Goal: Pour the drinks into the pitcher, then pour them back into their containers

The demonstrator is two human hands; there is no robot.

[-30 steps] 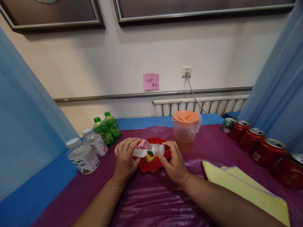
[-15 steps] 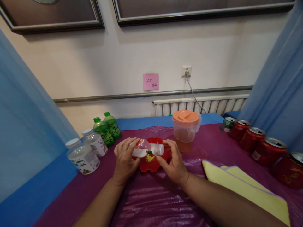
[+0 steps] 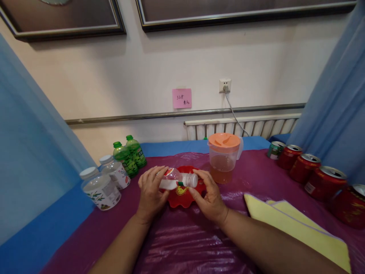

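Observation:
A clear plastic bottle (image 3: 172, 179) with a red label and a white cap (image 3: 193, 180) lies on its side in the air, its cap end pointing right. My left hand (image 3: 152, 190) is wrapped around the body of the bottle. At the cap end, the thumb and fingers of my right hand (image 3: 210, 196) close around the cap from above and below. Beneath the bottle is a red scalloped dish (image 3: 182, 201) with a yellow print in its middle. Part of the dish is hidden by the bottle and my hands.
Behind stands a clear jug (image 3: 224, 163) with an orange lid and amber liquid. Two white-capped jars (image 3: 102, 192) and two green bottles (image 3: 128, 158) stand left. Several cans (image 3: 325, 182) line the right, near a folded yellow cloth (image 3: 299, 224). Purple plastic sheeting (image 3: 182, 243) covers the table.
Almost nothing differs. Both hands and the bottle keep the same pose, with only a very slight shift of the whole view.

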